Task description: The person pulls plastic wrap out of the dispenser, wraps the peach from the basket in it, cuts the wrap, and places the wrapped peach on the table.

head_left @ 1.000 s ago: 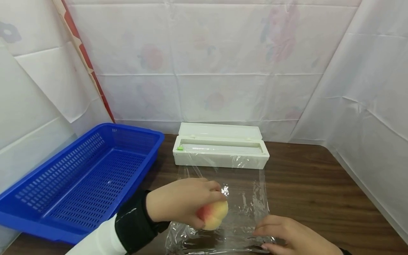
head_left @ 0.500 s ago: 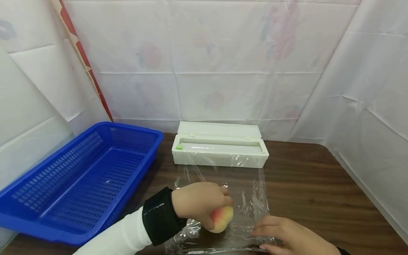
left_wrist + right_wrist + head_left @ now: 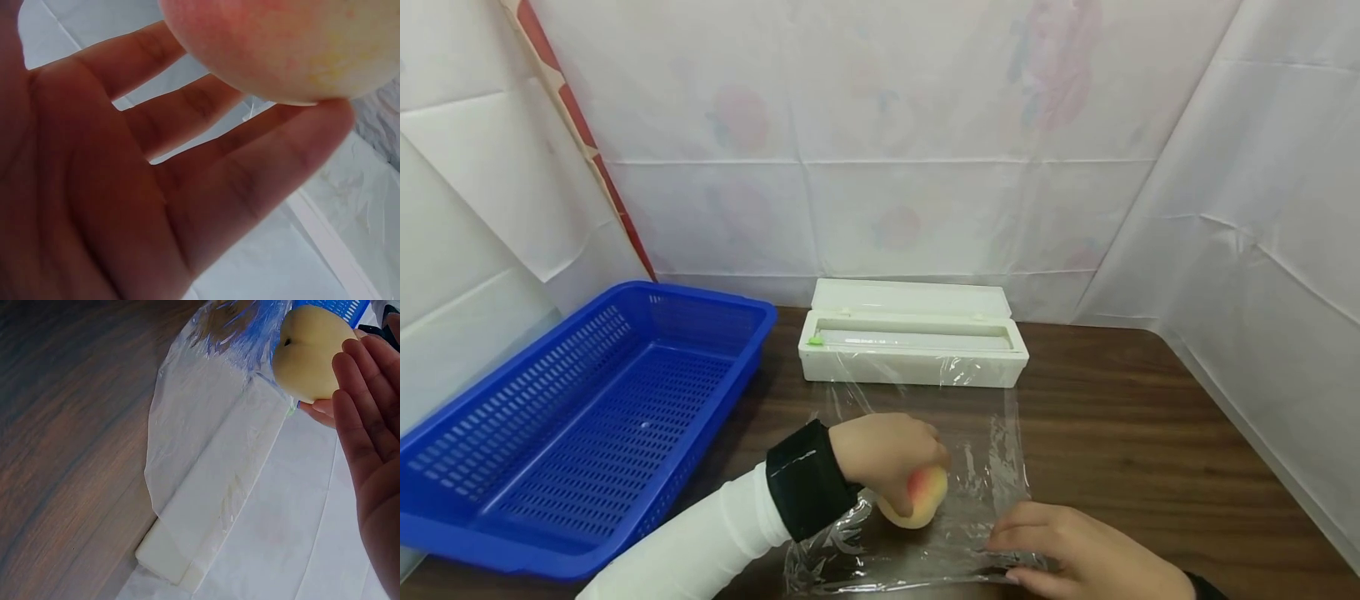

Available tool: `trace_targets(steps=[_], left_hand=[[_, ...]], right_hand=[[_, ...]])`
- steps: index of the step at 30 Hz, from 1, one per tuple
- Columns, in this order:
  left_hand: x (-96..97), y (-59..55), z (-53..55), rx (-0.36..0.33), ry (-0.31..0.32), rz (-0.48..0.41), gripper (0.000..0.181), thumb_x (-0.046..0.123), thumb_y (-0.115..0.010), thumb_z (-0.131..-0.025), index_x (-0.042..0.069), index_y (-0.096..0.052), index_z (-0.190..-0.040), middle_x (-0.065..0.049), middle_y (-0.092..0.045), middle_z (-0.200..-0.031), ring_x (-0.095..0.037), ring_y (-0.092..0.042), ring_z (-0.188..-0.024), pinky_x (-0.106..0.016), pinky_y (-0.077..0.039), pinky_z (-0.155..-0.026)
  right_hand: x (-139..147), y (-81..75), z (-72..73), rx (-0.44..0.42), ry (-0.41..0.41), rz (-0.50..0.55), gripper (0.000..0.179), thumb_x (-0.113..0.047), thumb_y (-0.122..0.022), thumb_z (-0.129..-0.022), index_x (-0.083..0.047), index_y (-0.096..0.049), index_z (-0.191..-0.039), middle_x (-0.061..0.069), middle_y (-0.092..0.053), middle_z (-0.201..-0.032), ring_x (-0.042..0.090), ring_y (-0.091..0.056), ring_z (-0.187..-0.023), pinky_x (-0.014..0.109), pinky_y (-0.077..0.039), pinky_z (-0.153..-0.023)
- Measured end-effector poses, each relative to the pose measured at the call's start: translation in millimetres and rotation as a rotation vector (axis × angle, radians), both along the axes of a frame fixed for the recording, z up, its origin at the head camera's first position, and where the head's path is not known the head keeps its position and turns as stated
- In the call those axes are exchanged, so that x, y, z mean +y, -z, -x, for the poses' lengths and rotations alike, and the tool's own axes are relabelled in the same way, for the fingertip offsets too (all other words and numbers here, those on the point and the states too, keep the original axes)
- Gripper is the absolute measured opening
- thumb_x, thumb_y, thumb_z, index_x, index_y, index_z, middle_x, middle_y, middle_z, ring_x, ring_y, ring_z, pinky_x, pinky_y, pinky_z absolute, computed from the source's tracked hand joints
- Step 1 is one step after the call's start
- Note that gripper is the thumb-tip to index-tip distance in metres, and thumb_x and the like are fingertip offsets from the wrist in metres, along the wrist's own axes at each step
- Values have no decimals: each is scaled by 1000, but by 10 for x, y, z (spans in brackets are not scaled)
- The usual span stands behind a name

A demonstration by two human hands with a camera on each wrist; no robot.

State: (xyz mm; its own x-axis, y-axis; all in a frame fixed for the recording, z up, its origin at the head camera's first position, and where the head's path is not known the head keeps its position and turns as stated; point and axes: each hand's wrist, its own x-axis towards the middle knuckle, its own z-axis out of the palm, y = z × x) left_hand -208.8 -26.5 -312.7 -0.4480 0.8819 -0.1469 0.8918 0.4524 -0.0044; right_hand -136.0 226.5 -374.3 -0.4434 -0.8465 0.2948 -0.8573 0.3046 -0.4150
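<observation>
In the head view my left hand (image 3: pixel 891 454) grips a red-and-yellow peach (image 3: pixel 929 493) from above, over a sheet of clear cling film (image 3: pixel 955 550). The left wrist view shows the fingers spread against the underside of the peach (image 3: pixel 287 50). Whether the fruit touches the film cannot be told. My right hand (image 3: pixel 1071 550) lies at the film's near right corner, its fingertips on the sheet. Its fingers look straight in the right wrist view, with the peach (image 3: pixel 312 353) beyond them. The film runs back to a white cling film box (image 3: pixel 913 362), whose lid is raised.
A blue perforated plastic basket (image 3: pixel 617 450) stands on the left of the dark wooden table (image 3: pixel 1120 433). A small green slider (image 3: pixel 816 340) sits at the box's left end. White printed sheeting (image 3: pixel 880 150) encloses the back and both sides.
My left hand has carried the peach a short way to the right over the film. The right hand stays at the film's corner. The head view has tilted slightly.
</observation>
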Motion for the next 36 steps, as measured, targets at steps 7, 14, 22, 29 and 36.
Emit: trace_targets(steps=[7,14,22,29,36], left_hand=[[52,29,9,12,13,17,40,33,-77,-57,25,-60,-93,15,-50,-79,-1,-47,-72,-15,-36,-59],[77,32,23,-6,-17,37,41,33,-78,-58,26,-60,-94,15,-52,-81,-1,-48,-73,-15,-36,-60],[94,63,41,-20,-35,39,38,32,-77,-58,26,-61,-91,16,-52,-80,-2,-48,-73,-16,-36,-60],[107,74,47,-30,-58,49,35,31,-75,-60,24,-61,-91,16,-51,-76,-2,-47,-71,-17,-36,-59],[119,105,86,-57,-83,29,26,31,-72,-61,22,-56,-80,14,-46,-66,-5,-44,-62,-19,-35,-53]], right_hand=[[-43,12,45,115,-89,36,30,-14,-61,-86,-17,-54,-116,-8,-54,-110,2,-51,-97,16,-41,-79],[-57,-10,18,41,-29,-3,28,-17,-61,-86,-22,-56,-114,-13,-54,-109,-1,-50,-97,17,-41,-80],[-57,14,16,-4,-29,10,30,-16,-60,-87,-21,-55,-115,-12,-54,-109,-1,-50,-98,17,-42,-80],[-50,24,29,8,-33,11,30,-16,-60,-87,-22,-55,-116,-13,-54,-110,-1,-51,-97,17,-42,-80],[-49,33,57,76,-80,26,31,-14,-60,-87,-18,-54,-117,-9,-54,-110,1,-51,-98,16,-42,-80]])
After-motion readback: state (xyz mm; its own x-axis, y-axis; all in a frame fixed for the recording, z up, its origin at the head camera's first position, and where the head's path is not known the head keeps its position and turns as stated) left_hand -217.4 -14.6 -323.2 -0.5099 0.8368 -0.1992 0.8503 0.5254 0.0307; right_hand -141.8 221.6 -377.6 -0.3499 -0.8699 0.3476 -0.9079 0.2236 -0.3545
